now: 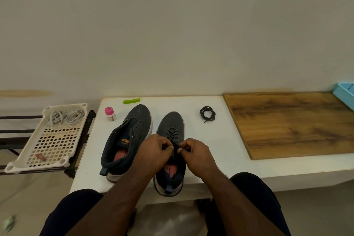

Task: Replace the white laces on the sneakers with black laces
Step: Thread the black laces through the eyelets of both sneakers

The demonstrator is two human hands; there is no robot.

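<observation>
Two dark grey sneakers stand on the white table [201, 155]. The left sneaker [134, 120] has bare eyelets and no lace. The right sneaker [171, 120] carries a black lace [171, 134] criss-crossed through its eyelets. My left hand [153, 151] and my right hand [197, 153] meet over its tongue, each pinching an end of that lace between thumb and fingers. A second black lace [207, 113] lies coiled on the table to the right. Two white laces [64, 116] lie bundled in a cream plastic tray [53, 157] at the left.
A small bottle with a pink cap [110, 114] and a green clip [131, 100] sit behind the left sneaker. A wooden board [291, 122] covers the table's right part, with a light blue box [344, 96] at its far corner. The tray rests on a black rack [11, 131].
</observation>
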